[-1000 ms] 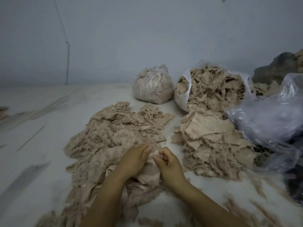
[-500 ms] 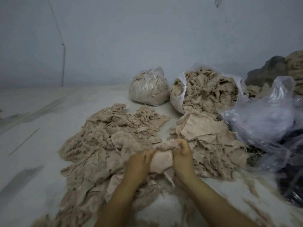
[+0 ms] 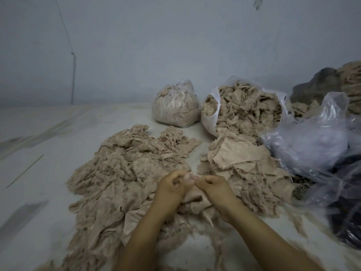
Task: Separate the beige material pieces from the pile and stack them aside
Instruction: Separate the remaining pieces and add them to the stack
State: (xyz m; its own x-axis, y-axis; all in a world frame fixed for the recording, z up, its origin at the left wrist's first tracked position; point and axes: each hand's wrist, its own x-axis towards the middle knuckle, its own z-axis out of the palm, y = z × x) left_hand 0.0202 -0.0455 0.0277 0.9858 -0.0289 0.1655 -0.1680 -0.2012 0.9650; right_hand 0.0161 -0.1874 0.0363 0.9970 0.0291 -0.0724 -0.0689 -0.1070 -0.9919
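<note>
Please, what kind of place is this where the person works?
Probably a small sorting workroom for textile scraps, not a home. Loose beige pieces lie heaped on a bare pale floor, plastic bags stuffed with the same material stand behind, against a plain wall.

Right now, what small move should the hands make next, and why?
Probably pull apart: the left hand and right hand meet, pinching a small beige fabric piece above the big ragged beige pile. Then carry it right, onto the flatter beige stack.
</note>
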